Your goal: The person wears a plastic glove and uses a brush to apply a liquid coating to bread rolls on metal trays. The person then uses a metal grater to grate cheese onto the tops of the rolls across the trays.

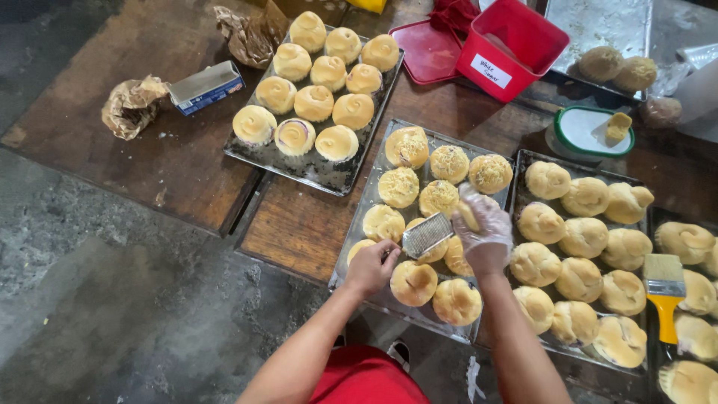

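Note:
My left hand [370,267] grips the handle of a small metal grater [427,234] held over a metal tray [369,198] of round buns [413,283]. Several buns at the far end of that tray carry grated topping [449,162]. My right hand [484,228], in a clear plastic glove, is closed on a pale yellow block pressed against the far edge of the grater. The block is mostly hidden by the glove.
A dark tray of swirled buns [314,102] lies to the far left, another tray of knotted buns [580,239] to the right. A yellow-handled brush [665,290] rests on buns at the right edge. A red tub [511,47], a green-rimmed white bowl [591,132], a small blue box [205,87] and crumpled paper [133,106] sit farther back on the wooden table [179,161].

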